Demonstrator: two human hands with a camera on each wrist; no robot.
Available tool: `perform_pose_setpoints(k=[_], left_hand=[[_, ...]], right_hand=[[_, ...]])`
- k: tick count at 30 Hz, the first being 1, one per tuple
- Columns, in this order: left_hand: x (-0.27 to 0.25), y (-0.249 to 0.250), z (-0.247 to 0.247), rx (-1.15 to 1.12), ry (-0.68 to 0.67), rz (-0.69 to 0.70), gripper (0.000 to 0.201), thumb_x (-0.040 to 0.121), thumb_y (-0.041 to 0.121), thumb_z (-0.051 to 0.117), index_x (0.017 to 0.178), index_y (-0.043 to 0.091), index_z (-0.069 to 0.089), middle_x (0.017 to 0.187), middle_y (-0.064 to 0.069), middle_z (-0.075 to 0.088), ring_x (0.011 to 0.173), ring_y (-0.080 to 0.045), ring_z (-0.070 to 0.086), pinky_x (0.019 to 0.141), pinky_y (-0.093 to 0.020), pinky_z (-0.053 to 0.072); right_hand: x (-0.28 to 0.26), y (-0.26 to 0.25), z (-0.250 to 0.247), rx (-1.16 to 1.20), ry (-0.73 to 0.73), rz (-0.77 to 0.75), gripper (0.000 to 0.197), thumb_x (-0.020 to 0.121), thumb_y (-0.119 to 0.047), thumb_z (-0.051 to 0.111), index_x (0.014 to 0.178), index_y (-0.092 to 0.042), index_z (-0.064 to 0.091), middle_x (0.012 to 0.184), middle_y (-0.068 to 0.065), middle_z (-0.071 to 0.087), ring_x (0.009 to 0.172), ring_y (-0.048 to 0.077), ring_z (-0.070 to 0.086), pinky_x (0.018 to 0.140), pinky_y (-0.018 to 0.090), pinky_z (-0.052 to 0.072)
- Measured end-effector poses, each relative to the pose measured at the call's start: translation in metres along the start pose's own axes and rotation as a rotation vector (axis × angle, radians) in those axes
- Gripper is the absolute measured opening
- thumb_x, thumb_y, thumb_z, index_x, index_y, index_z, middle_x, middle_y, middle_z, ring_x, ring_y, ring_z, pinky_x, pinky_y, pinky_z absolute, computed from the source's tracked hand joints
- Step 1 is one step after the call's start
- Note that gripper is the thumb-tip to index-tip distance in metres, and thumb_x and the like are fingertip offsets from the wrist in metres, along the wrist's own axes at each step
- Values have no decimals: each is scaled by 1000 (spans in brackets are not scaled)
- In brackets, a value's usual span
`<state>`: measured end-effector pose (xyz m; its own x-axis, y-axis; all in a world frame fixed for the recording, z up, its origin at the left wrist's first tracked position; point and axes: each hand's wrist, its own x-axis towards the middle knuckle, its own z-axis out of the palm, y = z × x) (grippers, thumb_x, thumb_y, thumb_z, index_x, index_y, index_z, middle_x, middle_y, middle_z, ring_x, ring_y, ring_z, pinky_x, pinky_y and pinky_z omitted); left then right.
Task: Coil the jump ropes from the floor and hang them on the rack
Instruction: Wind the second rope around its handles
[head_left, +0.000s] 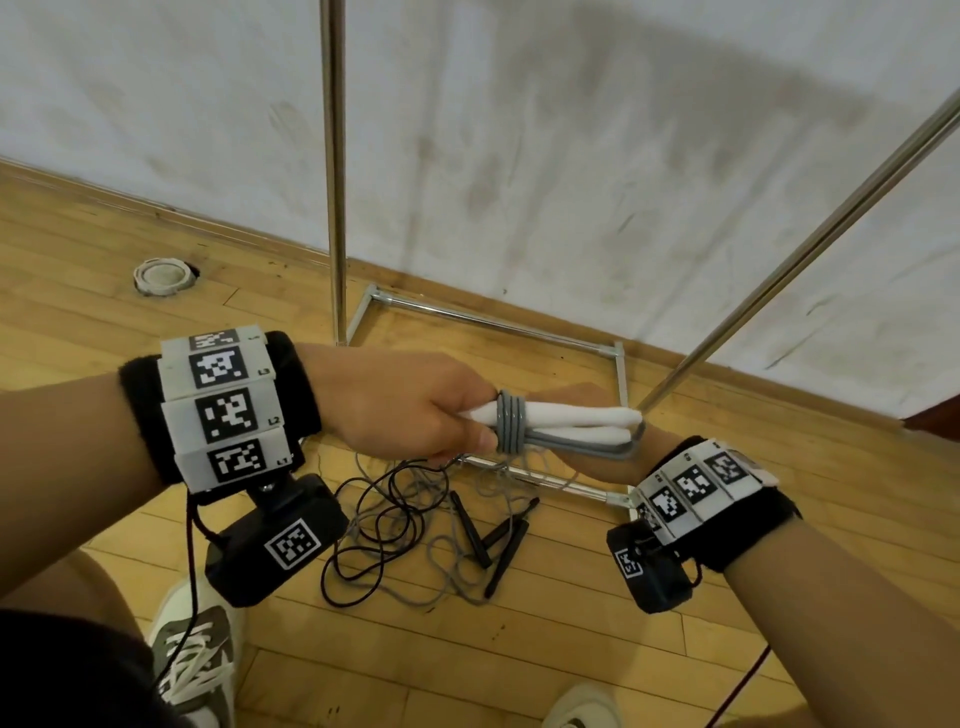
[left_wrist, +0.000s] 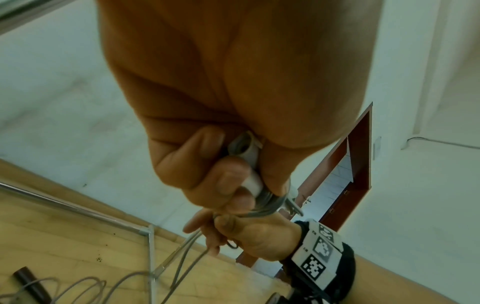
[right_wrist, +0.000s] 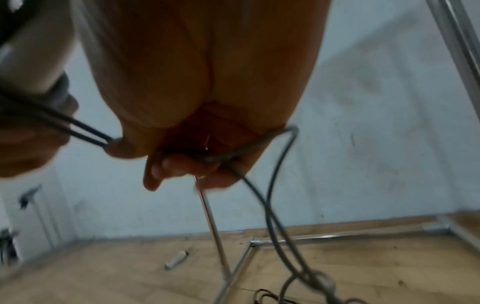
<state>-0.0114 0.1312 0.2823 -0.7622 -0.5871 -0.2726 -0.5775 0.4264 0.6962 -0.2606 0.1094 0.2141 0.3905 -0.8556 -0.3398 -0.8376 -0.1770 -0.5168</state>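
My left hand (head_left: 475, 431) grips a pair of white jump-rope handles (head_left: 571, 418), held side by side at chest height. Several turns of the rope's grey cord (head_left: 510, 423) are wound round them. My right hand (head_left: 597, 457) sits just under the handles' far end, mostly hidden, with its fingers (right_wrist: 182, 164) curled on the grey cord (right_wrist: 275, 185), which trails to the floor. Below lie black jump-rope handles (head_left: 498, 535) in a tangle of black cord (head_left: 374, 519) and grey cord. The metal rack's upright pole (head_left: 335, 182) stands behind.
The rack's base frame (head_left: 498, 322) lies on the wooden floor by the white wall, and a slanted rack pole (head_left: 810, 249) crosses on the right. A round white floor fitting (head_left: 163, 275) is at the back left. My shoes (head_left: 192, 649) stand near the tangle.
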Motion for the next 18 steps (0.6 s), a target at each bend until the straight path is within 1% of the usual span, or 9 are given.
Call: perform_pose_setpoints(k=[1, 2, 3, 5, 7, 9, 11, 14, 18], left_hand=[[0, 1, 2, 11, -32, -1, 27, 100, 31, 51, 75, 23, 53, 58, 13, 51, 48, -2, 42, 50, -17, 37], [1, 1, 4, 23, -65, -2, 24, 100, 31, 51, 78, 22, 53, 60, 12, 52, 50, -3, 43, 51, -18, 38], [2, 1, 7, 45, -95, -4, 22, 100, 32, 50, 82, 21, 54, 64, 9, 53, 52, -4, 45, 52, -22, 41], [5, 1, 11, 111, -137, -16, 22, 100, 35, 49, 86, 19, 54, 70, 5, 56, 57, -8, 48, 58, -30, 45], [8, 0, 16, 158, -159, -38, 25, 101, 36, 48, 86, 17, 54, 72, 3, 55, 59, -11, 47, 60, -35, 46], [12, -2, 21, 216, -169, -75, 27, 101, 39, 47, 85, 17, 52, 73, 1, 54, 60, -13, 47, 61, -35, 45], [16, -5, 23, 261, -175, -128, 29, 101, 41, 46, 87, 18, 53, 74, 0, 55, 61, -15, 47, 62, -34, 44], [21, -8, 21, 292, -164, -178, 28, 102, 40, 45, 85, 19, 53, 74, 1, 55, 59, -13, 47, 58, -28, 41], [27, -10, 19, 316, -128, -209, 27, 102, 36, 45, 79, 23, 50, 74, 3, 55, 60, -12, 49, 58, -25, 40]], right_hand=[[2, -5, -2, -65, 38, -22, 32, 101, -19, 49, 131, -7, 54, 82, -10, 55, 64, 3, 63, 50, 17, 42], [0, -16, -4, -57, 65, 20, 24, 101, -30, 48, 119, -18, 58, 71, -16, 47, 57, 7, 56, 47, 21, 34], [1, -18, -8, -121, 103, -20, 21, 100, -42, 45, 104, -27, 59, 63, -17, 42, 55, 8, 49, 48, 23, 26], [-3, -24, -13, -314, 107, -183, 34, 98, -56, 36, 83, -33, 57, 56, -15, 44, 56, 3, 45, 50, 25, 25], [-2, -17, -14, -292, 80, -325, 38, 97, -53, 43, 73, -28, 57, 57, -13, 54, 54, 4, 49, 51, 23, 32], [-2, -15, -13, -158, 38, -315, 40, 96, -43, 55, 75, -11, 66, 64, -5, 66, 58, 8, 58, 54, 24, 42], [-4, -18, -13, -36, 35, -284, 34, 94, -37, 60, 81, -7, 70, 69, 0, 69, 63, 13, 64, 60, 28, 49], [-8, -29, -14, 39, 93, -266, 40, 96, -39, 56, 76, -6, 65, 67, 8, 63, 58, 18, 55, 59, 32, 44], [-10, -42, -22, 206, 166, -168, 53, 104, -38, 40, 63, -17, 68, 48, -12, 54, 47, 3, 45, 59, 23, 39]])
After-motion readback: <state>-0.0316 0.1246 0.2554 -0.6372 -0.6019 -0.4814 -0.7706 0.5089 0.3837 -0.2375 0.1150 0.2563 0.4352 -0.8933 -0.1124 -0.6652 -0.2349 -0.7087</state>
